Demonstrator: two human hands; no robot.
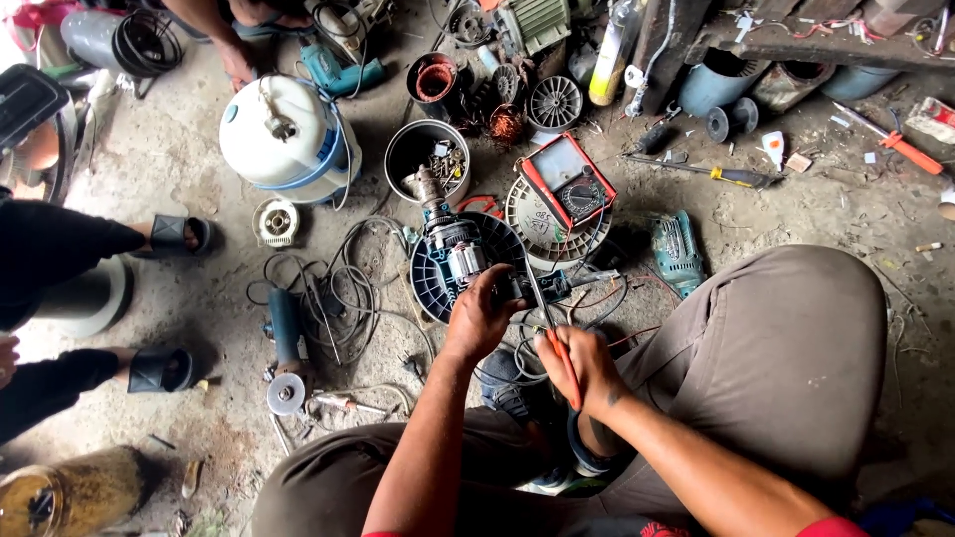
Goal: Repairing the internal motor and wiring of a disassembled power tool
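Right hand (582, 370): fingers clamped on red probe (565, 366). Left hand (480, 316), at 10 o'clock: fingers clamped on motor (453, 257). Meter (567, 181) at 12 o'clock.

Bare forearms, red sleeve edges, grey-brown trousers, a small wrist mark.

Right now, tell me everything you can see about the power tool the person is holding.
The power tool is a partly dismantled electric motor unit, teal and black plastic with bare silver metal in the middle and a metal spindle at its far end. It lies lengthwise over a dark round fan grille, pointing away from the person. The left hand grips its near end, fingers wrapped around the housing. The right hand holds a red probe toward that end, where thin wires trail out.
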